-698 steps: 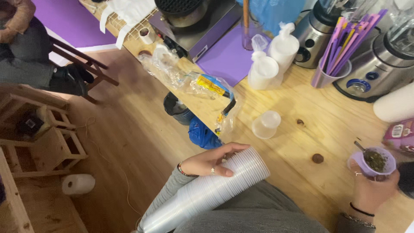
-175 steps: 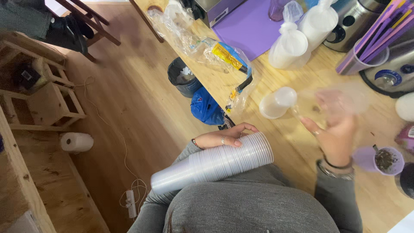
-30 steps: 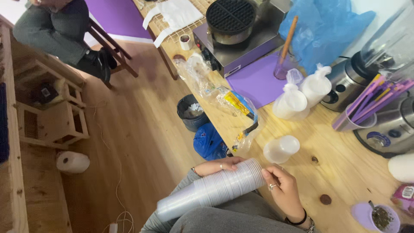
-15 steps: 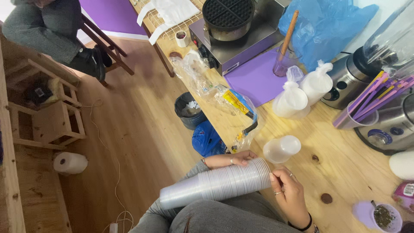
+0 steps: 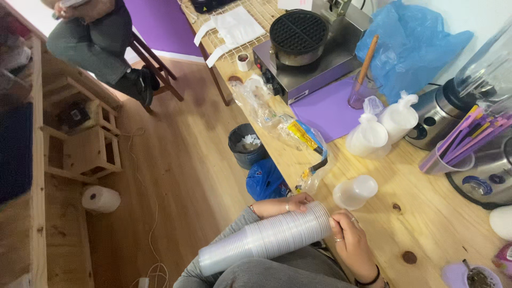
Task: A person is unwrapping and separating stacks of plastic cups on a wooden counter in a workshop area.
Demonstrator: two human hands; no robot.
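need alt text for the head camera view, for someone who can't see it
Both hands, left hand and right hand, grip the end of a long stack of clear plastic cups lying across the lap, at a wooden counter holding a single clear cup.

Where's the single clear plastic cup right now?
In the head view the single clear cup lies on its side on the wooden counter, just beyond the right hand and the stack of cups, below the two white bagged bottles.
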